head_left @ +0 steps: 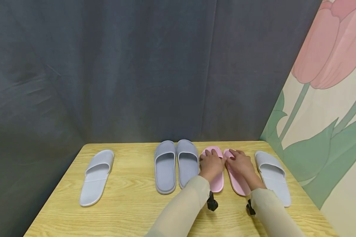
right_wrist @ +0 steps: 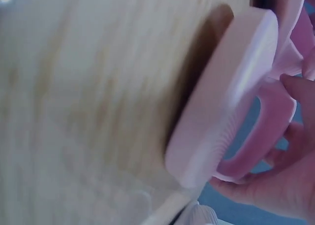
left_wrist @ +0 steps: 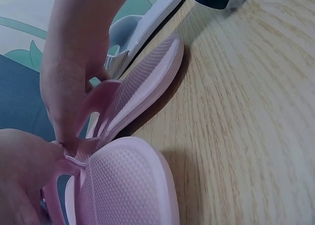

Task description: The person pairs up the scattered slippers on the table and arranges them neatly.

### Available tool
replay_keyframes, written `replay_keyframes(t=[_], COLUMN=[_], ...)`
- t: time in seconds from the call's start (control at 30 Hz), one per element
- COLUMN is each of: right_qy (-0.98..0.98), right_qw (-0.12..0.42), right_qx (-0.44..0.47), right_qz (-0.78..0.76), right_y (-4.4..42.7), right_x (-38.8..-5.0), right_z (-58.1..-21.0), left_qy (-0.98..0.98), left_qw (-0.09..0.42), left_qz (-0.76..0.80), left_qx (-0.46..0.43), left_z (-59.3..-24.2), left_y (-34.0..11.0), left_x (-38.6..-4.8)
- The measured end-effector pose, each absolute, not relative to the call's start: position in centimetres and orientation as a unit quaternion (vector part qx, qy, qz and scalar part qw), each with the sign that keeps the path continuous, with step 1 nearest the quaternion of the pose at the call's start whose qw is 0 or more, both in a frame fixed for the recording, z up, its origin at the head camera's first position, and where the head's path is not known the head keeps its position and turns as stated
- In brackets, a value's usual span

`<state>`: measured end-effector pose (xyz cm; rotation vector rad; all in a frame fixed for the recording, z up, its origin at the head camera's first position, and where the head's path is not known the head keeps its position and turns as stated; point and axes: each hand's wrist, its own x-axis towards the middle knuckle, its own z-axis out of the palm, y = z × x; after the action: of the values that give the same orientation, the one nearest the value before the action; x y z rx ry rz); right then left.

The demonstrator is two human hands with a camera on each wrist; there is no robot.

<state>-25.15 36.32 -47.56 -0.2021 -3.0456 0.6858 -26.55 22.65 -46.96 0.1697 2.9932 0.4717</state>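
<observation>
Two pink slippers are side by side on the wooden table. My left hand (head_left: 212, 165) grips the left pink slipper (head_left: 217, 182) over its strap. The right pink slipper (head_left: 239, 184) is angled, its heel turned out to the right, and my right hand (head_left: 242, 164) holds its strap. In the right wrist view, the thumb and fingers of the right hand (right_wrist: 288, 180) span the strap of the right slipper (right_wrist: 224, 102), whose sole looks tilted. The left wrist view has the left slipper (left_wrist: 128, 185) close up; some left-hand fingers are hidden.
Left of the pink pair stands a grey pair, a left slipper (head_left: 165, 176) and a right slipper (head_left: 187, 168). One white slipper (head_left: 95, 184) lies at the far left, another white slipper (head_left: 274, 181) at the right edge. A dark curtain (head_left: 148, 72) hangs behind the table (head_left: 127, 210).
</observation>
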Motion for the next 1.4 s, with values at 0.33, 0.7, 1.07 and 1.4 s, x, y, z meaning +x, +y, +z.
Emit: replay_keyframes(t=[0.33,0.7,1.07,1.4], right_qy=[-0.986,-0.984,-0.981,-0.978], right_qw=[0.064,0.003,0.012,0.025], right_qx=[0.095,0.012,-0.002,0.000], right_qz=[0.123,0.176,0.194,0.208], right_y=[37.0,36.5,36.6,36.7], right_x=[-25.1,-25.3,-25.2,-25.1], right_z=[-47.6,-47.0,-46.9,-46.7], left_qy=[0.991,0.990,0.987,0.982], left_qw=[0.043,0.049,0.055,0.065], left_qz=[0.111,0.087,0.114,0.144], left_qx=[0.059,0.098,0.099,0.103], left_z=[-46.5,-46.7,-46.8,-46.8], left_y=[22.2,21.9,21.5,21.1], left_x=[-26.3,-26.6,-26.5,-26.6])
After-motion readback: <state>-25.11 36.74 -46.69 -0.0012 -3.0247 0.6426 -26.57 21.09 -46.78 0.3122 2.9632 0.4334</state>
